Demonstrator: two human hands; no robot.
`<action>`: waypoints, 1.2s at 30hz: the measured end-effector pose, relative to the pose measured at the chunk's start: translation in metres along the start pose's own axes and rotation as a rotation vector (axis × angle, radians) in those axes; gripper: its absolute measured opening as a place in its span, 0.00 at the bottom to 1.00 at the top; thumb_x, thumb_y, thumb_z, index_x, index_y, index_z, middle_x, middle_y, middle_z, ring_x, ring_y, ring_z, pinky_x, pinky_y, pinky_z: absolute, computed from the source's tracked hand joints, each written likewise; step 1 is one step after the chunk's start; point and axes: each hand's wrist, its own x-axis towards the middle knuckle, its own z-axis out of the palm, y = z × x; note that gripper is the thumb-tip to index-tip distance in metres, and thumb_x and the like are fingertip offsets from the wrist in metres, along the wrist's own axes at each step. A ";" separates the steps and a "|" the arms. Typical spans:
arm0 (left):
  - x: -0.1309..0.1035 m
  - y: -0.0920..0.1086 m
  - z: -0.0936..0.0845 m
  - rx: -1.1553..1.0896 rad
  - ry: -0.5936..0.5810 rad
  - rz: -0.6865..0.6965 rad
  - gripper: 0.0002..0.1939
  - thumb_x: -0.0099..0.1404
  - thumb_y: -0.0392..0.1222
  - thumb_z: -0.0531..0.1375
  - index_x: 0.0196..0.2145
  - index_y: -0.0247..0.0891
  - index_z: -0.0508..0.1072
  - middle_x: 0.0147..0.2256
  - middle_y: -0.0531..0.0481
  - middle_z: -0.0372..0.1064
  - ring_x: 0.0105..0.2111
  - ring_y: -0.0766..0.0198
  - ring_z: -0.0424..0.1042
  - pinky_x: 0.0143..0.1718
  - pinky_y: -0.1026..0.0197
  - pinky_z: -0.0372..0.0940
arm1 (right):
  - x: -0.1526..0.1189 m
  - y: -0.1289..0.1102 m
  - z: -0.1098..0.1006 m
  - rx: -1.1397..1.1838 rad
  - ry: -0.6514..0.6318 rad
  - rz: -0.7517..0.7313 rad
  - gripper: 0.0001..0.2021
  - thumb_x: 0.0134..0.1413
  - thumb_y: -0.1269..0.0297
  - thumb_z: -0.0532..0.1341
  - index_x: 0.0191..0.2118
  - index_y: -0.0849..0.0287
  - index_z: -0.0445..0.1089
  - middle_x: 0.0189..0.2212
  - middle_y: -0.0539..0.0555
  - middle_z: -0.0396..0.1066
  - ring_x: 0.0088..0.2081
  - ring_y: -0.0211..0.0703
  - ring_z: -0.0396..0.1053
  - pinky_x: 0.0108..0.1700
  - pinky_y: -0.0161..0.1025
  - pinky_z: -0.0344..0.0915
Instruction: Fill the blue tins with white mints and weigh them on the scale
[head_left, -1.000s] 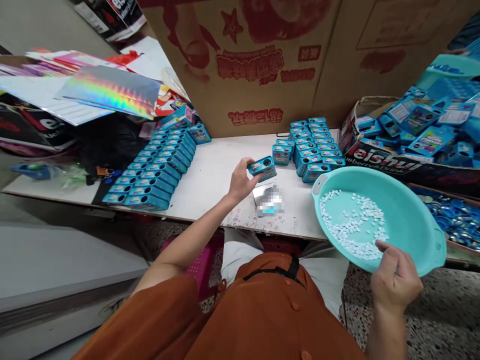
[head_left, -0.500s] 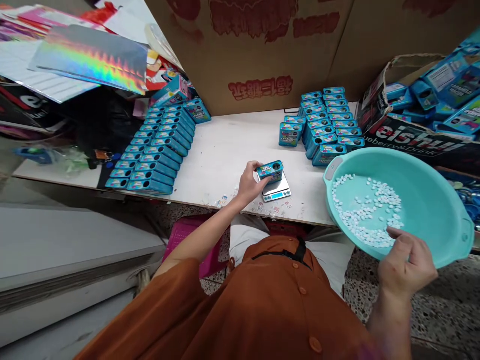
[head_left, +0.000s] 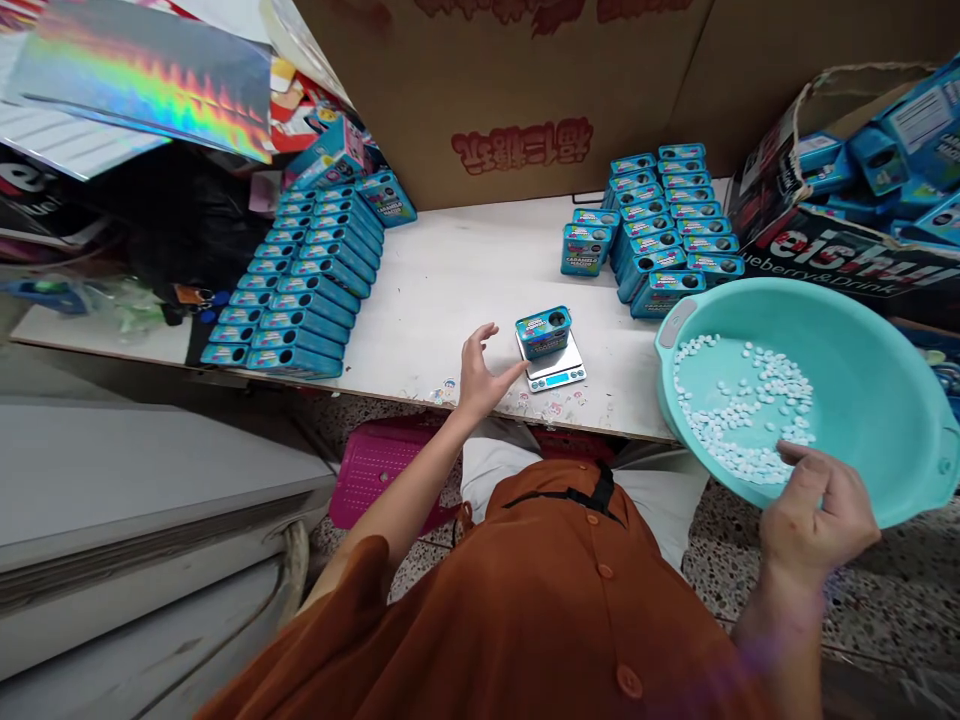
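Left hand (head_left: pixel 478 385) has let go of the blue tin (head_left: pixel 545 338): half a second ago it was gripping it, now fingers and thumb are spread apart. Tin sits on the small scale (head_left: pixel 571 357), just right of that hand; thumb tip close to scale edge, contact unclear. Right hand (head_left: pixel 819 515) pose unchanged: fingers curled at the turquoise bowl (head_left: pixel 862 385), beside the white pellets (head_left: pixel 750 462); can't tell if it's holding any.
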 end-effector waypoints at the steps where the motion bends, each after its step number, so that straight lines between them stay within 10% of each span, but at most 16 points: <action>1: -0.004 -0.003 -0.002 0.006 0.010 -0.022 0.37 0.55 0.50 0.68 0.57 0.43 0.57 0.54 0.40 0.64 0.55 0.52 0.64 0.53 0.49 0.62 | 0.001 -0.001 0.000 0.003 -0.001 -0.001 0.20 0.64 0.61 0.50 0.36 0.65 0.77 0.32 0.62 0.76 0.39 0.50 0.73 0.44 0.44 0.67; 18: -0.024 -0.019 -0.011 0.101 0.017 -0.075 0.29 0.57 0.49 0.66 0.52 0.41 0.63 0.51 0.43 0.66 0.53 0.54 0.64 0.53 0.51 0.62 | 0.025 -0.001 -0.006 -0.067 -0.140 -0.095 0.17 0.62 0.60 0.54 0.37 0.62 0.78 0.33 0.60 0.76 0.39 0.51 0.74 0.44 0.43 0.67; 25: -0.002 -0.008 0.013 0.046 0.003 -0.027 0.34 0.55 0.51 0.68 0.55 0.40 0.61 0.53 0.41 0.65 0.56 0.52 0.62 0.57 0.49 0.59 | 0.032 -0.005 -0.007 -0.034 -0.143 -0.094 0.17 0.62 0.58 0.53 0.37 0.62 0.78 0.33 0.59 0.76 0.39 0.50 0.73 0.44 0.43 0.66; 32: 0.040 0.026 0.045 -0.048 -0.155 -0.001 0.19 0.58 0.49 0.65 0.44 0.40 0.68 0.39 0.46 0.72 0.42 0.54 0.72 0.45 0.52 0.66 | 0.036 -0.017 0.013 0.493 -0.082 0.376 0.16 0.60 0.54 0.55 0.38 0.60 0.74 0.36 0.56 0.74 0.40 0.44 0.71 0.47 0.44 0.65; 36: 0.058 0.084 0.043 -0.096 -0.189 0.381 0.17 0.59 0.42 0.64 0.47 0.43 0.69 0.45 0.48 0.72 0.46 0.56 0.70 0.49 0.53 0.65 | 0.053 -0.031 0.030 1.049 -0.048 0.779 0.15 0.59 0.54 0.54 0.37 0.58 0.72 0.38 0.53 0.74 0.41 0.39 0.72 0.46 0.38 0.66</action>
